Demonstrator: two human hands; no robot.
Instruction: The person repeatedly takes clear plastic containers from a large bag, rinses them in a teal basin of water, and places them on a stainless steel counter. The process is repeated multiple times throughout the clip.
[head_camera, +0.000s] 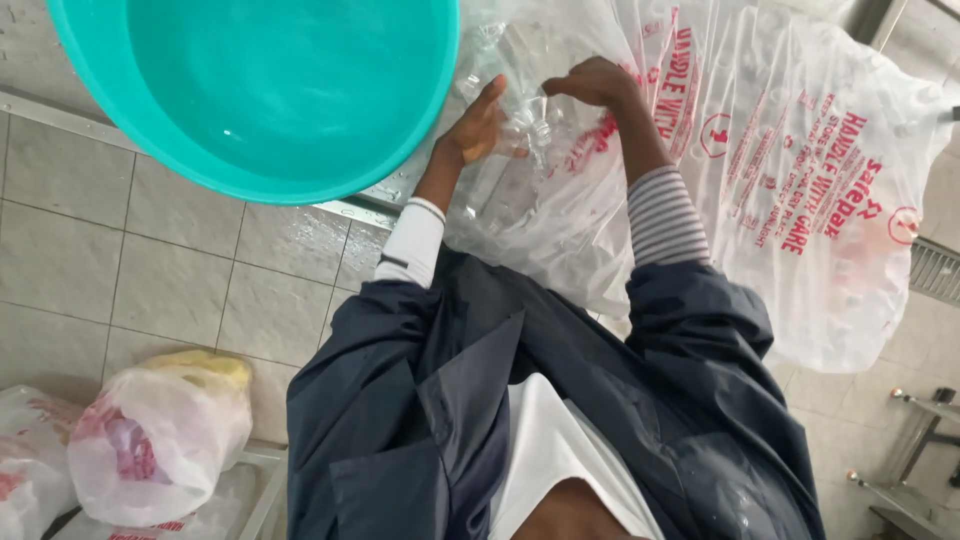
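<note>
Tiled floor below; left hand (478, 125) and right hand (592, 82) apparently pinching a clear bottle (527, 110).

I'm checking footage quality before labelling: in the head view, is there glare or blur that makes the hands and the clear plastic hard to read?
Head view: soft, even daylight with weak shadows; the left hand and right hand are fairly sharp; the clear plastic they grip is glossy and see-through, so its shape is unclear; a small highlight glints in the teal basin; the big printed bag looks washed out.
</note>
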